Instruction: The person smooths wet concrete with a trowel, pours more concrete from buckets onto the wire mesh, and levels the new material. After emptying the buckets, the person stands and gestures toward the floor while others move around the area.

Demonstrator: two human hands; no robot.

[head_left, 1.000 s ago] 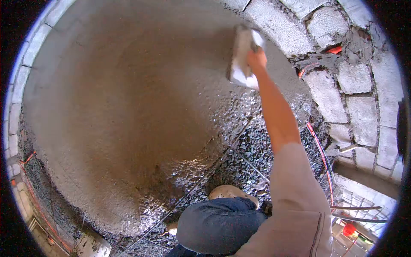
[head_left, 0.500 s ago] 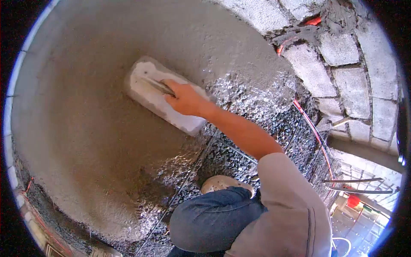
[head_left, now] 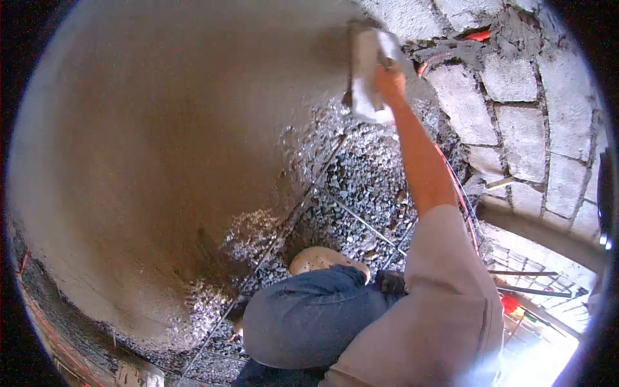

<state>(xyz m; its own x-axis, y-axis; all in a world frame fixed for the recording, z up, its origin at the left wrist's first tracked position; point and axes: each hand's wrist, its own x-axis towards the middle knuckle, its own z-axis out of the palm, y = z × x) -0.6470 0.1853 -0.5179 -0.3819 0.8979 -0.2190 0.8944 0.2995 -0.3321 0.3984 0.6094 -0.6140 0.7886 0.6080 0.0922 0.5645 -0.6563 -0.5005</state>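
My right hand (head_left: 391, 84) is closed around the handle of a hand float (head_left: 366, 74), a long pale plate smeared with wet cement. The float is tilted, with one side raised and shiny, at the upper edge of the wet concrete (head_left: 161, 129) close to the block wall. Beneath my wrist the concrete gives way to rough, wet gravel. My left hand is out of the picture.
A block wall (head_left: 516, 135) curves along the right. Steel rods (head_left: 364, 222) cross the gravel (head_left: 361, 174) near my shoe (head_left: 325, 259) and bent knee (head_left: 303, 322). A red tube (head_left: 461, 187) runs along the wall's foot. Loose bars (head_left: 525, 284) lie at the lower right.
My right hand has swept the float up and right, from the middle of the concrete to the wall. The float has turned more upright in view and tilted. My view has shifted slightly.
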